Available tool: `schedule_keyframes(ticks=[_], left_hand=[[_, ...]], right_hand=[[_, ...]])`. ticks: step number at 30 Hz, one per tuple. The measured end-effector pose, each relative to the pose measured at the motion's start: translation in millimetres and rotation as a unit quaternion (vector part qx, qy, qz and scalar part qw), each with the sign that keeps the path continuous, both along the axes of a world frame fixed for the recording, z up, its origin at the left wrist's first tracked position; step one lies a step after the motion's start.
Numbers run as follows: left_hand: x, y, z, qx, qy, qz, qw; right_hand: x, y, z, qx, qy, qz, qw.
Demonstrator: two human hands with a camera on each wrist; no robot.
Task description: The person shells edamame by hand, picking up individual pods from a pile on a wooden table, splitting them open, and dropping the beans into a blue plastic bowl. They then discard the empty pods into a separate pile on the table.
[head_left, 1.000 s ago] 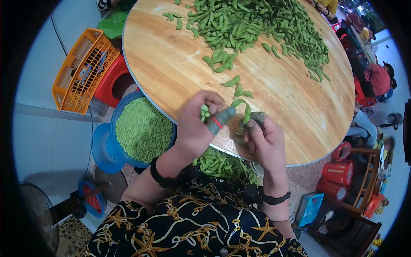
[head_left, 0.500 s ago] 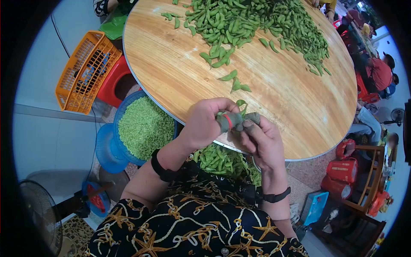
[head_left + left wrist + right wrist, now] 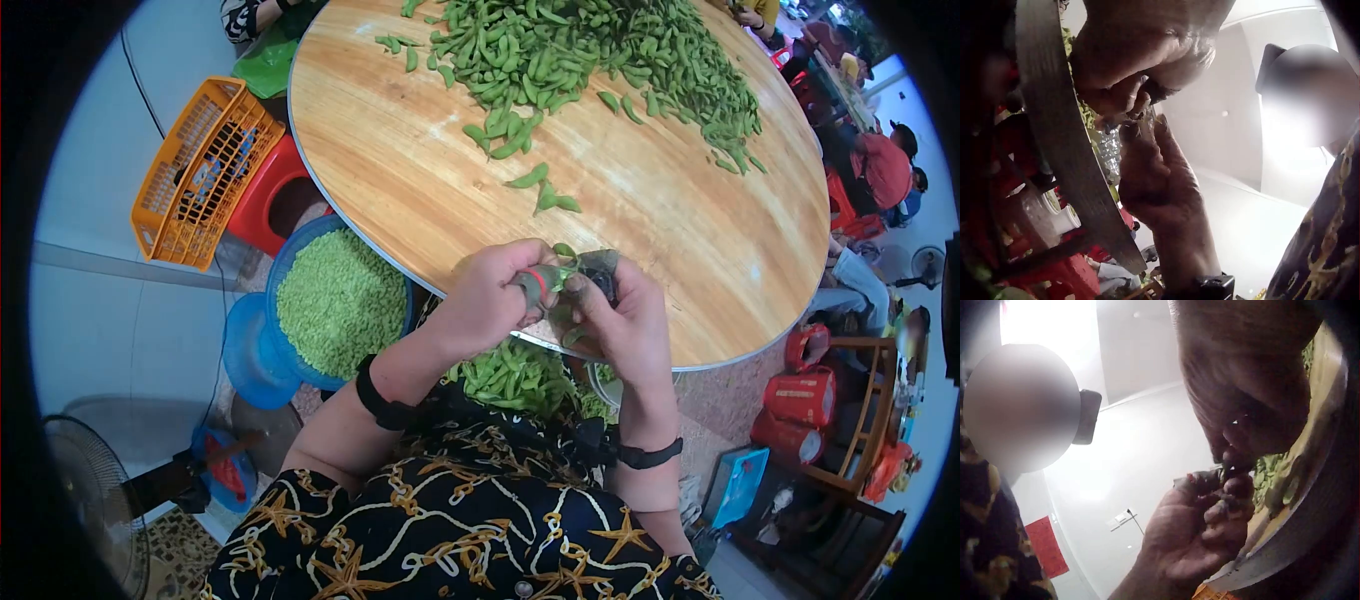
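Pinching a green pod (image 3: 564, 250) — both, apparently; it's half hidden — left hand (image 3: 503, 288) and right hand (image 3: 626, 308) meet.

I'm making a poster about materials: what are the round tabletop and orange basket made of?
Round tabletop: probably wood, or a wood-look laminate, smooth with a faint sheen; streaky tan grain shows.
Orange basket: likely smooth moulded plastic, with bright, even colour and regular slots.

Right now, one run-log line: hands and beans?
left hand: holds green pod | right hand: pinches same pod | pod pile: on table, beyond both hands | shelled beans: in blue basin by table edge
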State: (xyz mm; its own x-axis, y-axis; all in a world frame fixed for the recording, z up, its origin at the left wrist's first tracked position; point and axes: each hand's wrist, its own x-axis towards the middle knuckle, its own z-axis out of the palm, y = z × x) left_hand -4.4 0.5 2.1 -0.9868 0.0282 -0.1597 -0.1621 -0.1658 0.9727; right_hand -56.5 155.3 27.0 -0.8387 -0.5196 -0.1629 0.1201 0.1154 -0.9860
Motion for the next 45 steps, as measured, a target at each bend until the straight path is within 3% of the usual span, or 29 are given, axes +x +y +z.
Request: schedule_keyframes(ticks=[2,3,5,6,9,10,11,13,18,21,22,23,24,26,34,35,37,38,39,40,41,42,44,45], left_hand=[[0,-3,5,0.210,-0.096,0.016,0.973],[0,-5,5,0.211,-0.094,0.018,0.973],[1,-8,7,0.337,-0.114,-0.010,0.935],[1,-7,10,0.337,-0.111,-0.009,0.935],[3,-5,12,0.371,-0.127,0.041,0.919],[4,-7,4,0.330,-0.071,-0.002,0.941],[5,-9,0,0.286,-0.014,-0.044,0.957],[6,-12,1,0.296,-0.020,-0.042,0.954],[5,-16,5,0.265,-0.016,-0.031,0.964],[3,-18,8,0.181,-0.037,0.016,0.983],[2,-17,8,-0.004,0.062,0.105,0.993],[2,-16,7,-0.189,0.156,0.189,0.951],[3,-15,10,-0.188,0.155,0.188,0.951],[7,-15,16,-0.234,0.250,0.078,0.936],[2,-17,0,-0.200,0.293,0.085,0.931],[4,-19,-3,-0.156,0.232,0.082,0.957],[5,-30,-5,-0.111,0.169,0.079,0.976],[5,-42,-5,0.062,0.127,0.114,0.983],[3,-50,-4,0.233,0.080,0.145,0.958],[2,-51,-2,0.234,0.079,0.144,0.958],[2,-51,-1,0.212,0.061,0.146,0.964],[2,-50,0,0.190,0.043,0.146,0.970],[2,-41,2,0.154,0.036,0.140,0.978],[1,-35,3,0.117,0.030,0.135,0.983]], right_hand=[[2,-2,-2,0.010,0.078,0.006,0.997],[0,-2,-6,0.026,0.126,0.009,0.992],[3,-4,-5,0.044,0.188,-0.009,0.981],[4,-6,-4,0.061,0.247,-0.029,0.967],[10,-11,-5,0.064,0.280,-0.065,0.956],[11,-10,-4,0.063,0.282,-0.063,0.955],[10,-8,-2,0.006,0.143,-0.054,0.988],[7,-2,6,-0.079,-0.076,-0.022,0.994],[12,-9,4,-0.081,-0.038,-0.048,0.995],[9,-8,5,-0.051,-0.021,-0.070,0.996],[8,-7,5,-0.039,-0.039,-0.067,0.996],[7,-7,5,-0.038,-0.039,-0.068,0.996],[8,-8,4,-0.036,-0.034,-0.061,0.997],[10,-8,4,-0.033,-0.032,-0.052,0.998],[1,-3,4,-0.162,-0.210,0.017,0.964],[-2,2,4,-0.161,-0.211,0.018,0.964],[-12,13,8,-0.011,-0.052,0.214,0.975],[-14,14,9,-0.010,-0.053,0.214,0.975],[-18,11,17,0.037,0.033,0.249,0.967],[-22,8,22,0.084,0.118,0.282,0.949],[-24,-2,14,0.171,0.183,0.143,0.958],[-34,-14,8,0.276,0.267,0.034,0.923],[-37,-36,9,0.335,0.358,-0.066,0.869],[-39,-38,6,0.335,0.358,-0.068,0.869]])
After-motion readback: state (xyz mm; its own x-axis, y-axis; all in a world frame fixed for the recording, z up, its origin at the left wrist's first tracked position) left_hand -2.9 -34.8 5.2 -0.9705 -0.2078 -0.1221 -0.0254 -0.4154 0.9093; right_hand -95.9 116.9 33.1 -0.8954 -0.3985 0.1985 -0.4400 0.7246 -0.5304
